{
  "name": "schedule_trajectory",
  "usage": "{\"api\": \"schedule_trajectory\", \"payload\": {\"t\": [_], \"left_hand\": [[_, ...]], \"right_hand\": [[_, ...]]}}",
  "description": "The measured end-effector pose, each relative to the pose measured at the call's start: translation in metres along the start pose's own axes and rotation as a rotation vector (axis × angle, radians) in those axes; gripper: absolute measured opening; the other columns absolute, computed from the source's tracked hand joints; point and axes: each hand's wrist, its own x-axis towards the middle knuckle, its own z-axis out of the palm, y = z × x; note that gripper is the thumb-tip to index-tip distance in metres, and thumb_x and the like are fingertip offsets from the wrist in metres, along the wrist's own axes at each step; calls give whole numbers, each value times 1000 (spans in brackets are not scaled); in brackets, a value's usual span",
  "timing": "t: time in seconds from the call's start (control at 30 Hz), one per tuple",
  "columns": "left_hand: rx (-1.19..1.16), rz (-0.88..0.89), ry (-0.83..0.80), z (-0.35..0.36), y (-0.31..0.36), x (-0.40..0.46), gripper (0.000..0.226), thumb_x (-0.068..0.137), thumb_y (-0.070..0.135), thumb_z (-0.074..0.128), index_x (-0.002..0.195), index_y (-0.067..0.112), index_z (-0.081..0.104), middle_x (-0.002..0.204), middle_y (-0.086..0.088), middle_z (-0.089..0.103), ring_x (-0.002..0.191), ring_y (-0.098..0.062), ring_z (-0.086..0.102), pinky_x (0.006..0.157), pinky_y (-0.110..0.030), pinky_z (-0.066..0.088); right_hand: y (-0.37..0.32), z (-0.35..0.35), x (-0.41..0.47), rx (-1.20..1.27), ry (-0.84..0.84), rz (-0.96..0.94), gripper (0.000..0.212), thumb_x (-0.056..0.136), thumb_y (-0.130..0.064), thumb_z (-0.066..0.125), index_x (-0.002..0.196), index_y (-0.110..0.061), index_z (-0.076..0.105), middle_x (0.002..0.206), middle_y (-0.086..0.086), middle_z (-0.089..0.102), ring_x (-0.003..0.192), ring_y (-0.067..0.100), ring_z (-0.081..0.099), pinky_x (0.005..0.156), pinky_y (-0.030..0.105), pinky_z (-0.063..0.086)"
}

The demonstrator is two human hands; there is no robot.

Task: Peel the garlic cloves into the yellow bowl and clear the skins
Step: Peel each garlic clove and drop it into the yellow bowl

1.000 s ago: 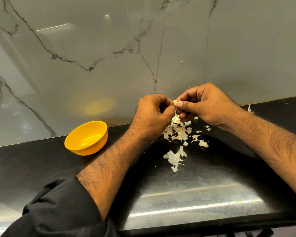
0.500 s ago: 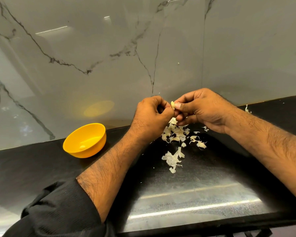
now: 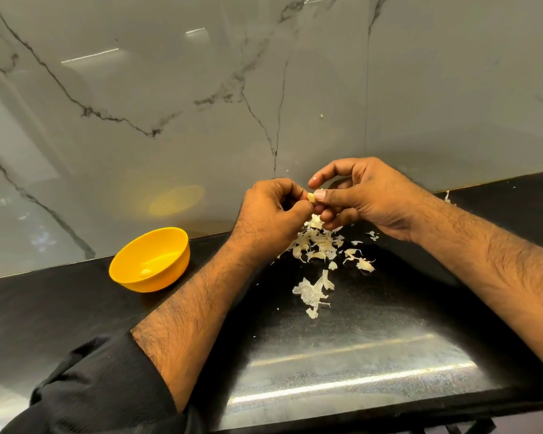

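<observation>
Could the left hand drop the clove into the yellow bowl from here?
Probably yes: the yellow bowl sits open on the counter left of the left hand, with nothing between; both hands hold the clove.

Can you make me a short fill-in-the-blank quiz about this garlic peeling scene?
1. Both hands pinch a garlic ____ between them.
2. The bowl left of the left hand is ____ in colour.
3. Loose skins lie on the black ____, below the hands.
4. The wall behind the right hand looks like veined ____.

Missing words: clove; yellow; counter; marble
</observation>
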Motion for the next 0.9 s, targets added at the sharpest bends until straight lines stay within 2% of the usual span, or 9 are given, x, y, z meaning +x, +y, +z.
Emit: {"api": "schedule_trajectory", "payload": {"t": [0.2,0.3,0.47,0.57,0.7,0.9], "left_hand": [[-160,-26,-70,-4,0,0,13,100,21,73,104,9,76,88,-11,78,64,-18,67,54,-26,56],[-177,-57,-48,-4,-2,2,14,105,19,67,103,7,75,85,-10,78,62,-19,66,51,-27,54],[-219,-84,-58,-4,-4,4,15,106,11,61,103,2,73,85,-15,77,59,-20,65,50,-28,54],[-235,-83,-54,-4,-4,4,15,106,11,60,102,1,71,84,-14,76,59,-20,65,50,-28,54],[-205,-76,-36,-3,-4,4,16,106,13,62,101,1,72,81,-13,75,58,-18,66,51,-27,56],[-208,-74,-31,-2,-5,3,18,105,11,62,101,-3,72,78,-12,74,56,-15,66,53,-27,58]], "right_hand": [[0,-2,1,-121,51,-124,13,93,-2,73,106,-1,75,91,19,78,80,30,77,75,44,67],[-1,-3,1,-200,71,-175,13,92,-5,76,105,-4,77,89,15,79,83,31,78,76,39,67],[-4,-2,-1,-328,88,-248,11,94,-9,76,105,-11,79,88,6,79,81,20,78,78,32,66],[-5,-2,-1,-454,88,-266,9,98,-18,74,105,-18,79,86,1,78,80,15,77,79,33,66],[-5,0,-1,-747,98,-321,11,103,-28,66,105,-25,76,84,-9,74,78,7,72,78,33,64],[-3,5,-2,-889,92,-414,14,105,-29,61,104,-24,74,84,-11,68,79,8,65,74,35,59]]}}
